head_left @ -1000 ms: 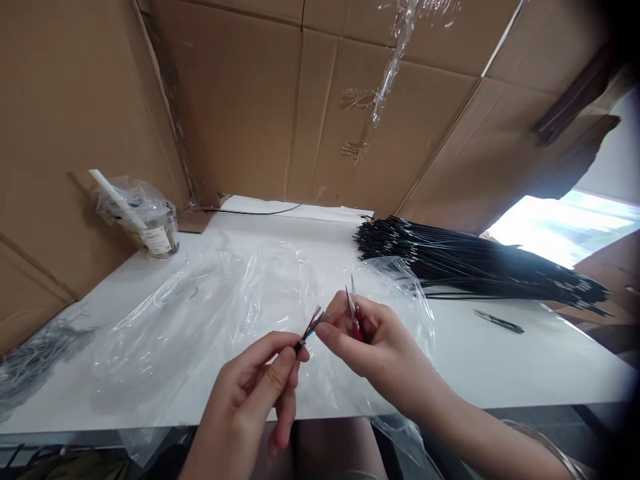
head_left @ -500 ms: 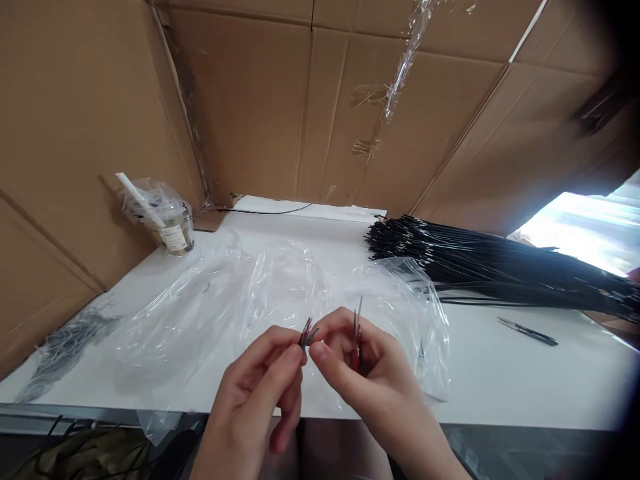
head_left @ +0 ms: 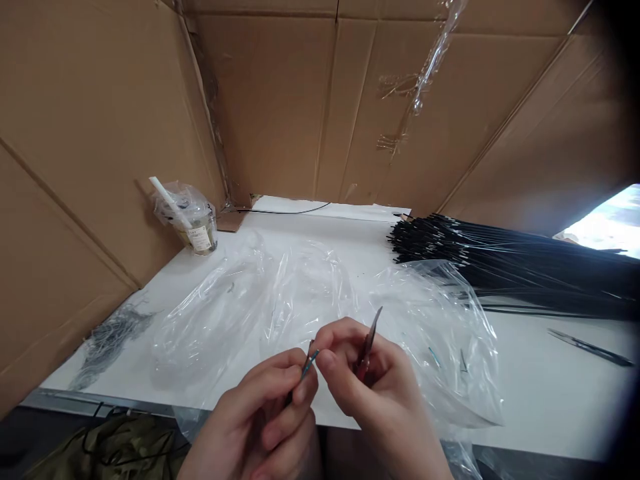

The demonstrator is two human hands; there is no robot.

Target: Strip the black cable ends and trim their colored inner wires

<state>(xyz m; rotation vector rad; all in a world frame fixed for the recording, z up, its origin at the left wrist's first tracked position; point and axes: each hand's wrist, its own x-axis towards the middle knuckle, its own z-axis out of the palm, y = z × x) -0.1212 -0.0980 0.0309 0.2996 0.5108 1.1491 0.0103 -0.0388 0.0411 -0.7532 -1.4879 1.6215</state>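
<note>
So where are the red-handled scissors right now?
In the head view, the red-handled scissors are in the right hand, blades pointing up, just right of the wires in the left hand.

A cup (head_left: pixel 201 237) in a clear bag (head_left: pixel 189 195) with a white straw (head_left: pixel 169 201) stands on the surface (head_left: pixel 530 393) beside the left cardboard wall (head_left: pixel 85 133), tape (head_left: pixel 434 61) runs down the back cardboard (head_left: pixel 280 107), and green cloth (head_left: pixel 127 448) lies below.

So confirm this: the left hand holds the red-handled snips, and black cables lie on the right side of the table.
Wrong hand: the head view shows the right hand holding the red-handled snips. Black cables do lie on the right side of the table.
</note>
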